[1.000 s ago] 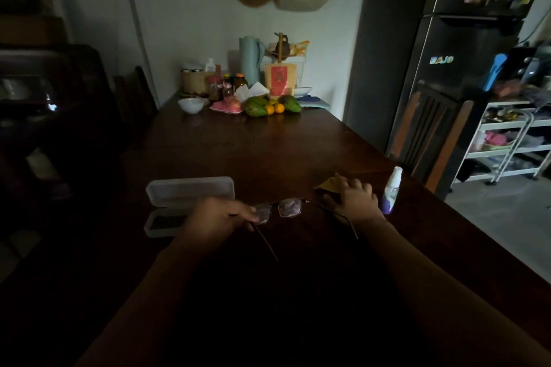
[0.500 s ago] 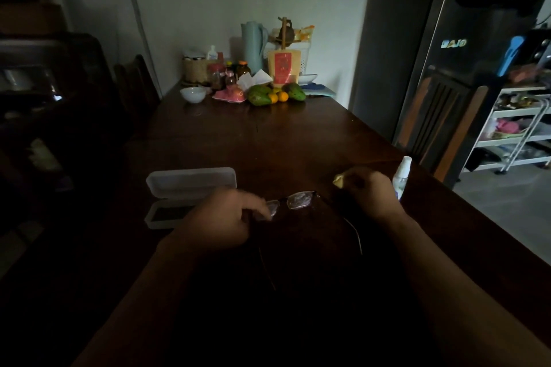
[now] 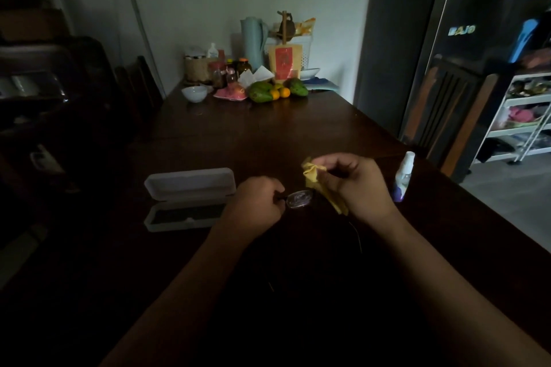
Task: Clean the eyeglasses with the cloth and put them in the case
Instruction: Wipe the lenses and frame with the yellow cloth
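Glasses between the hands, over tabletop, one lens showing just right of left hand. Grips the frame with that hand, fingers curled tight round it. Pinches yellow cloth in right hand, thumb and fingers closed on its crumpled top, loose end hanging just beside the lens; touching or not, cannot tell. One thin temple trailing back below right wrist. Open case just left of left hand, lid raised. Spray bottle upright just right of right hand.
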Demonstrator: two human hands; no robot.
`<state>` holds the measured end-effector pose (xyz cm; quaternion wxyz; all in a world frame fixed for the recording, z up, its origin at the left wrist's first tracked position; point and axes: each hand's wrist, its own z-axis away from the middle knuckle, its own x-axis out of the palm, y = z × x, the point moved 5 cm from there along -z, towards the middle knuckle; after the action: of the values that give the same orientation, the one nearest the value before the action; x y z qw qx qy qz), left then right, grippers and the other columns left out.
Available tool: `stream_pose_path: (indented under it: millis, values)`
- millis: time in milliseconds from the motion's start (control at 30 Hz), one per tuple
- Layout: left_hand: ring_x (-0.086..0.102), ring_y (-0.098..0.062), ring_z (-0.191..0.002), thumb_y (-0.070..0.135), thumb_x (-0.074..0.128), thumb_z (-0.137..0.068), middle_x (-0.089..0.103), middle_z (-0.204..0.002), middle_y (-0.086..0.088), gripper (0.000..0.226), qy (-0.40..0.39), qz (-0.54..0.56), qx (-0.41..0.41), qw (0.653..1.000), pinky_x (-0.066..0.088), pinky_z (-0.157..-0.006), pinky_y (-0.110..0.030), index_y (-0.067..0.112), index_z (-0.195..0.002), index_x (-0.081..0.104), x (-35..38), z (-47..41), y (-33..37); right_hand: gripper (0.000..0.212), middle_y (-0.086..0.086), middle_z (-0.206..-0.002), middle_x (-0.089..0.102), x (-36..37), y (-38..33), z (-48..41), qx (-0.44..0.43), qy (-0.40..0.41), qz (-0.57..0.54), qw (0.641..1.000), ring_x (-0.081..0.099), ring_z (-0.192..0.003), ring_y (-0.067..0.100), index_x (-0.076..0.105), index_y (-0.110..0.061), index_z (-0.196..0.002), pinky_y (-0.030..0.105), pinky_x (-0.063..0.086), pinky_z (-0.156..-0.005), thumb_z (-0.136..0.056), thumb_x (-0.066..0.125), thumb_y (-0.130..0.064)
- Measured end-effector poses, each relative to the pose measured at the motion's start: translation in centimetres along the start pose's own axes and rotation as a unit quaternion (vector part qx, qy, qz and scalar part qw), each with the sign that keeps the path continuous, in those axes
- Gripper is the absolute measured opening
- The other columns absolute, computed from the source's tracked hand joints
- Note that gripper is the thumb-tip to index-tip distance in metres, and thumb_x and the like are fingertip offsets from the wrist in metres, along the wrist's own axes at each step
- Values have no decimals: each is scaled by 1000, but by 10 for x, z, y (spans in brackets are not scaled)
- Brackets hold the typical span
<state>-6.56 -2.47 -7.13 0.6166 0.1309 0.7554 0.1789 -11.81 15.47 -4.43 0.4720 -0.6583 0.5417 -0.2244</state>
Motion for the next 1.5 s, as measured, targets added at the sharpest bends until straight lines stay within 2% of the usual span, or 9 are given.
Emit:
stream_pose_path:
  millis: [300,467,600,733,800,933,1067,1400,1500]
  values:
    - [66,-5,-83,17,63,-92,73,-90,7,15,12,120,-23,992,55,-77,-31,25,-98,74,-3,5,-8,27,-4,-91,77,12,-11,4,-46,-30,41,998,72,-86,2,76,-19,-101,11,51,-78,-80,82,-4]
    - [70,-7,-75,17,66,-84,76,-79,8,13,122,193,-37,973,55,-68,-32,21,-88,78,-18,14,-12,26,-17,-88,75,34,-9,11,-57,-80,84,992,69,-84,-6,76,-30,-91,7,48,-76,-80,81,-7]
    - [63,5,-62,11,65,-88,72,-69,16,18,179,247,-81,949,47,-59,-17,21,-93,79,-27,18,-22,20,-32,-86,68,53,-1,17,-73,-95,159,980,64,-91,-14,78,-26,-98,1,43,-78,-85,78,-11]
    - [72,-13,-71,14,69,-88,77,-72,0,24,168,332,-141,917,58,-71,-33,34,-80,79,-29,24,-27,29,-47,-87,62,51,11,17,-43,-55,144,987,60,-94,-20,73,-40,-92,-2,40,-81,-87,75,-11]
    - [70,-5,-62,14,70,-86,76,-68,4,35,166,346,-147,911,56,-61,-23,42,-68,76,-29,26,-25,25,-40,-88,65,48,14,16,-43,-14,152,987,59,-96,-20,73,-37,-94,-3,39,-81,-87,76,-14]
    - [68,3,-56,13,72,-82,75,-64,9,13,182,387,-158,890,47,-48,-8,23,-78,78,-30,30,-20,17,-31,-90,70,37,18,15,-37,60,102,992,65,-92,-13,75,-25,-98,6,48,-81,-87,76,-12]
    - [64,-4,-50,9,65,-87,74,-61,1,18,143,433,-178,872,44,-43,-14,16,-79,79,-23,32,-20,19,-17,-102,73,26,15,14,-49,105,101,988,67,-100,-3,78,-20,-102,20,54,-91,-88,74,-8]
    - [74,-24,-77,8,63,-91,77,-76,-10,18,84,455,-212,861,58,-76,-38,14,-83,78,-21,35,-17,22,-12,-105,72,30,8,15,-163,100,197,962,59,-102,-15,78,-20,-107,7,45,-91,-89,73,-8]
    - [73,-23,-74,6,65,-90,75,-77,-13,9,65,477,-236,844,59,-62,-28,4,-89,74,-21,35,-14,20,-4,-106,74,30,3,14,-193,94,217,952,63,-100,-2,78,-17,-107,15,50,-90,-90,73,-8]
